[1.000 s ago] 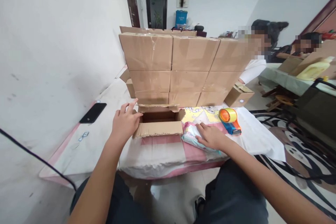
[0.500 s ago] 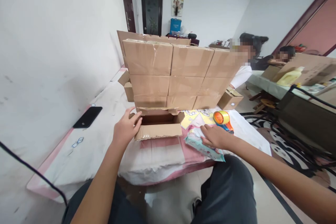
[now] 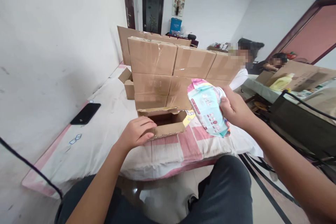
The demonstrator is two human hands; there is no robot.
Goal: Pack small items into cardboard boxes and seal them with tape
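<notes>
A small open cardboard box (image 3: 168, 130) sits on the cloth-covered table in front of me, its flaps spread. My left hand (image 3: 139, 131) grips its left corner, with the fingers over the edge and the thumb by the front flap. Raised above the table, to the right of the box, is a turquoise and pink pack of wet wipes (image 3: 208, 108). My right hand (image 3: 233, 106) holds it by its right side, thumb on the face towards me; the other fingers are mostly hidden.
Closed, taped boxes (image 3: 154, 56) stand stacked like a wall behind the open box. A black phone (image 3: 86, 113) lies at left on the tablecloth (image 3: 105, 147). Another opened box (image 3: 128, 85) is by the stack. A person's white sleeve (image 3: 239, 78) shows behind; a chair (image 3: 299, 126) stands right.
My right hand has lifted the pack of wet wipes off the table and tilted it upright. My left hand has shifted slightly right over the box's corner.
</notes>
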